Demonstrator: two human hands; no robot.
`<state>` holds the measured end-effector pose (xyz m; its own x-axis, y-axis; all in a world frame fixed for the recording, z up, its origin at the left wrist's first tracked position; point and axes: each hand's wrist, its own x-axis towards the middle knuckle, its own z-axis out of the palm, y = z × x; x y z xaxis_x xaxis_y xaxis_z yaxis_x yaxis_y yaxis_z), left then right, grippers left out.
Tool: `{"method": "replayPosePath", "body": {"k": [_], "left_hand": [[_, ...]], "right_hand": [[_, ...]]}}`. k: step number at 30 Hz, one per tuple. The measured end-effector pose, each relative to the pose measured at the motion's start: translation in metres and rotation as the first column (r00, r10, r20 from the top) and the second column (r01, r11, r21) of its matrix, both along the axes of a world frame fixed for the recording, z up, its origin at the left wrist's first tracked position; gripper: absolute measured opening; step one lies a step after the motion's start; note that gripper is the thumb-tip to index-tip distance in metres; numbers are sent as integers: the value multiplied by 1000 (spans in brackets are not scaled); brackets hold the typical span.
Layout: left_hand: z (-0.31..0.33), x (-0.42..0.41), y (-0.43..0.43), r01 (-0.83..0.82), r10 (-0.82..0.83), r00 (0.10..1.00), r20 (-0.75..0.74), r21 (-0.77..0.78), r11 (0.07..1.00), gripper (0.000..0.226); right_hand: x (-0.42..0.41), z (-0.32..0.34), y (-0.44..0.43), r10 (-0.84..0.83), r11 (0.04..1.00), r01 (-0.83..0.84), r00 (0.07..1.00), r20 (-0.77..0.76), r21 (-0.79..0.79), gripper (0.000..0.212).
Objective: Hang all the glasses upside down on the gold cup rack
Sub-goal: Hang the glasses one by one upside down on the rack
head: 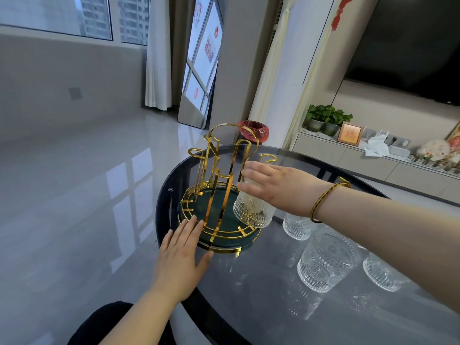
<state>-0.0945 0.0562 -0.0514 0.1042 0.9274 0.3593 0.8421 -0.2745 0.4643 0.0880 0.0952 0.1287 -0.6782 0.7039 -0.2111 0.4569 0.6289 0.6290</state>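
The gold cup rack [219,170] stands on a dark green round tray [224,235] at the left part of the glass table. My left hand [181,255] lies flat, fingers spread, against the tray's front rim. My right hand [278,185] holds an embossed clear glass [252,210] upside down at the rack's right side, over a gold arm; its rim hangs just above the tray. Three more clear glasses stand on the table to the right: one [297,226] under my wrist, a large one [326,260] nearer, one [382,272] at the far right.
The round dark glass table [249,307] has its curved edge close to my left hand, with grey tiled floor beyond. A bin with a red bag [254,129] stands behind the rack. A low cabinet with plants and a picture frame runs along the right wall.
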Motion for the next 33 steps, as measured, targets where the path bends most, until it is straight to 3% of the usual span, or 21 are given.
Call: {"method": "replayPosePath", "body": {"k": [5,8,10,12,15,17,19,23,28,33], "left_hand": [[0,0,0,2,-2,1000,7,9,1000,62],[0,0,0,1,-1,1000,15,11,1000,62],[1,0,-1,-1,1,1000,17,16,1000,61],[1,1,0,-2,1,1000,29,22,1000,61],[1,2,-1,-5,4,1000,18,21,1000,61],[0,2,0,-4,4,1000,20,18,1000,61],[0,2,0,-6,6,1000,15,16,1000,62],[-1,2,1,-9,9,1000,14,15,1000,61],[-1,2,2,-21,21,1000,4,15,1000,62],[-1,2,2,-25,25,1000,4,15,1000,62]], "right_hand": [[0,0,-2,-91,989,67,978,-187,-129,81],[2,4,-6,-133,978,37,870,-475,-206,82],[5,6,-9,-157,981,15,646,-747,-193,76],[9,4,-11,-185,983,63,314,-931,-174,70],[13,-11,-10,-293,943,126,-126,-948,-308,77],[14,-23,-9,-393,897,100,-266,-880,-431,86],[14,-31,-8,-476,854,59,-311,-823,-517,93],[12,-40,-6,-561,801,37,-297,-772,-597,93],[10,-42,-5,-513,832,96,-241,-824,-546,76],[12,-46,-10,-475,860,87,-224,-851,-503,75]]}}
